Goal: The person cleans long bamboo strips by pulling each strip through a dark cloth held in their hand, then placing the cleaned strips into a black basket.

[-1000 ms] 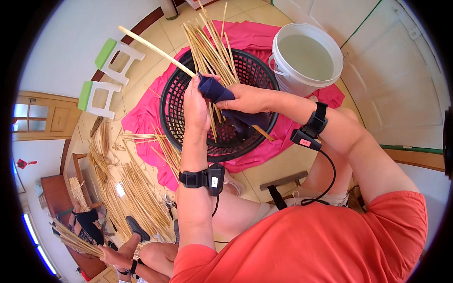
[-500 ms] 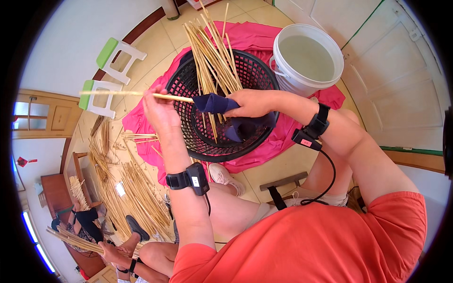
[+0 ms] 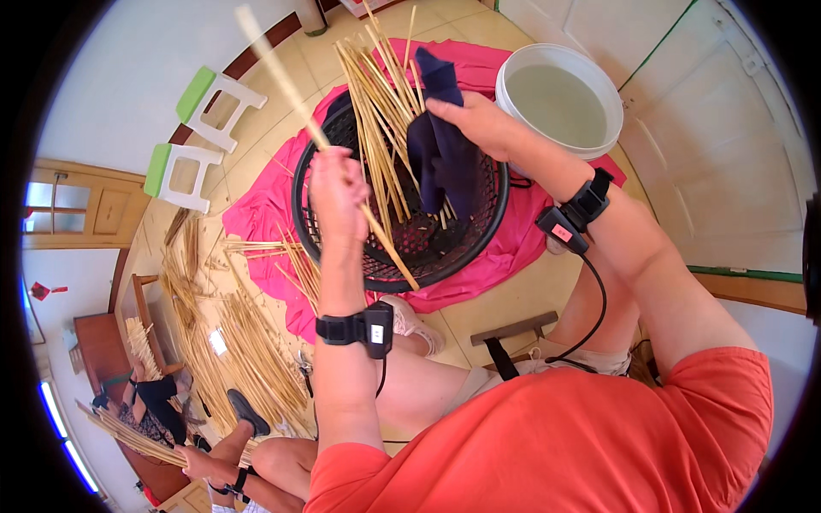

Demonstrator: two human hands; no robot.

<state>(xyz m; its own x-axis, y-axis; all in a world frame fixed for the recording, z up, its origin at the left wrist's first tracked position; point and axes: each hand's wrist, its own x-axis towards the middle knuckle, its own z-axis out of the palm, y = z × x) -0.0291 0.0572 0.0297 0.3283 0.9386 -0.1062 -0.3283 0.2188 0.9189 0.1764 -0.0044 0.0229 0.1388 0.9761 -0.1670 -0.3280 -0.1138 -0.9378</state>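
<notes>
Left hand: closed around one pale stick, its fingers blurred.
Stick: slanting over the black basket; upper end smeared, lower end crossing the near rim, whether touching cannot be told.
Right hand: gripping navy cloth, thumb visible, other fingers mostly hidden.
Bundle of sticks: leaning in the basket, partly covered by cloth.
White bucket: lower wall partly blocked by the right forearm.
</notes>
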